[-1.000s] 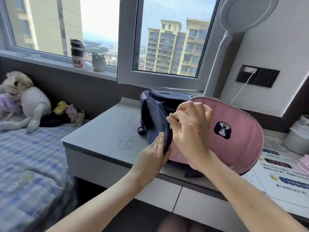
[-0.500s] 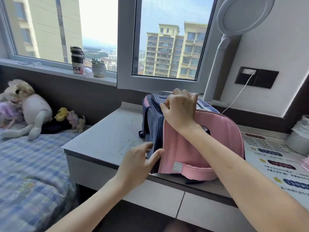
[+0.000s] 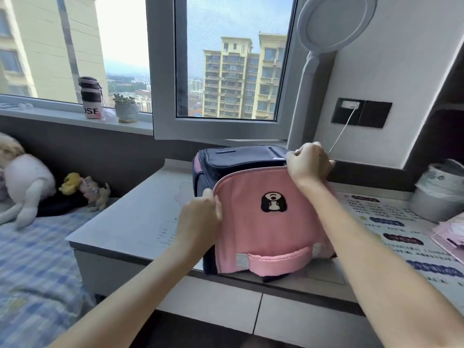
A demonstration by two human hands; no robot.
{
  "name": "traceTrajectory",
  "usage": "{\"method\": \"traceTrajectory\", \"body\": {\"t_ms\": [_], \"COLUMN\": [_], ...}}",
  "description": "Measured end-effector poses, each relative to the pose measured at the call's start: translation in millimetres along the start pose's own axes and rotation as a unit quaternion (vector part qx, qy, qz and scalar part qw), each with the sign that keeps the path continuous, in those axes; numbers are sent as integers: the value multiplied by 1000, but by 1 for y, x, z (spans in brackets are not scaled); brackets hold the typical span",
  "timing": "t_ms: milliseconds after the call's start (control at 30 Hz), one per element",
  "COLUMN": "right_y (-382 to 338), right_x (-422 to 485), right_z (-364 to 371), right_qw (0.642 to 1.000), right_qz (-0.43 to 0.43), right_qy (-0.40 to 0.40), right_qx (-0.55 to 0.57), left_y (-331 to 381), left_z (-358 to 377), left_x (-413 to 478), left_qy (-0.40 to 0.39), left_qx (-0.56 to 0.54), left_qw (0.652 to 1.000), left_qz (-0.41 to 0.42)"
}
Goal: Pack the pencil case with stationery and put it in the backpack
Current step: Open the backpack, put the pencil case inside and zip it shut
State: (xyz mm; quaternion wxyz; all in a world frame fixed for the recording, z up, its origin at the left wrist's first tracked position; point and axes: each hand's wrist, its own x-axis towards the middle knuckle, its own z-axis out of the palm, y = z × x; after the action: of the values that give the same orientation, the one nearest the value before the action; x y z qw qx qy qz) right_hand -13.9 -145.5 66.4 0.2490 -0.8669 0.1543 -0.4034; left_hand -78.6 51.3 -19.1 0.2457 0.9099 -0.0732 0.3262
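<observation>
Closing-up step, by the look: both hands on the bag's flap.
Left hand (image 3: 199, 217) grips the left edge of the pink front flap, fingers curled round it; backpack (image 3: 266, 229) stands upright at the near edge of the desk (image 3: 130, 222); right hand (image 3: 307, 163) is curled tight at the flap's top edge, prob. pinching a zip pull, though the pull itself isn't visible. Pencil case not in sight, presumably inside, can't confirm. Next move likely needs the right hand to run the zip round the curve while the left holds the flap taut.

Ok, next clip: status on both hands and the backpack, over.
Copy: left-hand grip holds backpack flap's left edge; right-hand grip pinches at its top seam, likely the zipper. Backpack upright on desk. Pencil case not visible. Nothing obstructing.
</observation>
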Motion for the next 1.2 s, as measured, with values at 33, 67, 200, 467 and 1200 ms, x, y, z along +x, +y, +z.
{"method": "traceTrajectory", "body": {"t_ms": [33, 67, 200, 467, 1200], "right_y": [20, 41, 104, 104, 183], "right_x": [7, 9, -20, -18, -131], "right_z": [-9, -18, -42, -51, -83], "right_qw": [999, 996, 982, 937, 957], "right_qz": [43, 84, 177, 212, 187], "right_qy": [15, 20, -5, -121, -181], "right_qx": [6, 10, 66, 250, 128], "left_y": [-4, -5, 4, 69, 168], "left_z": [0, 0, 3, 14, 67], "left_x": [-2, -3, -3, 44, 102], "left_qy": [5, 6, -17, 51, -17], "left_qx": [-7, -18, -19, 111, 83], "left_qw": [1000, 1000, 998, 961, 923], "left_qz": [-7, -15, -52, 247, 375]}}
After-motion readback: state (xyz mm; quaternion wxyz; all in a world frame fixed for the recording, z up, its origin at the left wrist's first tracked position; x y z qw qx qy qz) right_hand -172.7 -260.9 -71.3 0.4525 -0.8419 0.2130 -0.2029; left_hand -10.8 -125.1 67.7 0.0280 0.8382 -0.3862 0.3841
